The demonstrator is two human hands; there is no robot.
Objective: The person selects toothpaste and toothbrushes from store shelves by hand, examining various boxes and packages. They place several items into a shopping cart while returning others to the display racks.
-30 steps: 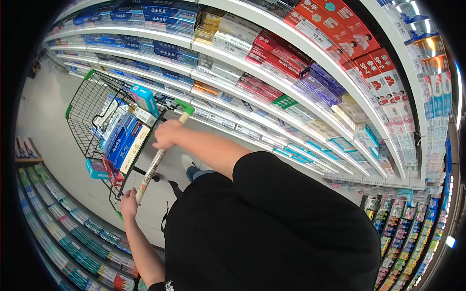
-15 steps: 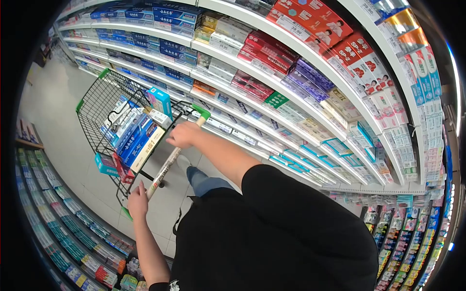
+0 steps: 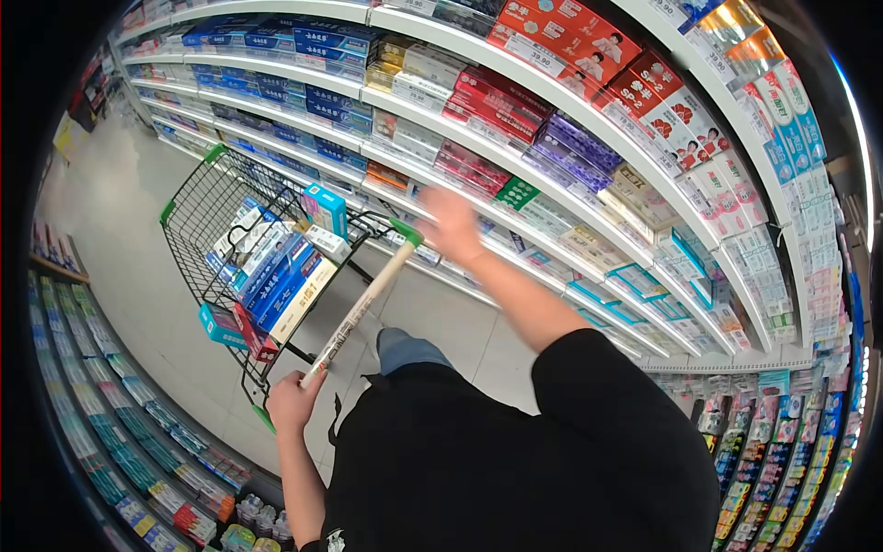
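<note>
My left hand (image 3: 292, 402) is closed around the near-left end of the shopping cart handle (image 3: 357, 316). Off the handle, beyond its green end cap (image 3: 406, 232), my right hand (image 3: 451, 227) is raised in front of the toothpaste shelves; motion blurs it, but the fingers look spread and I see nothing in them. The black wire cart (image 3: 198, 207) holds several boxes, among them blue toothpaste boxes (image 3: 274, 281) and a long cream box (image 3: 305, 302). A turquoise box (image 3: 325, 212) stands at the cart's right side, another turquoise box (image 3: 221, 324) and a red box (image 3: 253, 333) at its left.
White tiered shelves (image 3: 418, 103) run along the right, packed with red boxes (image 3: 501, 103), purple boxes (image 3: 575, 152) and blue boxes (image 3: 331, 46). A lower shelf (image 3: 120, 405) of packaged goods curves along the left. Pale floor tiles (image 3: 138, 221) stretch ahead between them.
My right hand has let go of the cart handle and moved up and right toward the shelves. My left hand stays on the handle; the cart appears slightly further right and lower in view.
</note>
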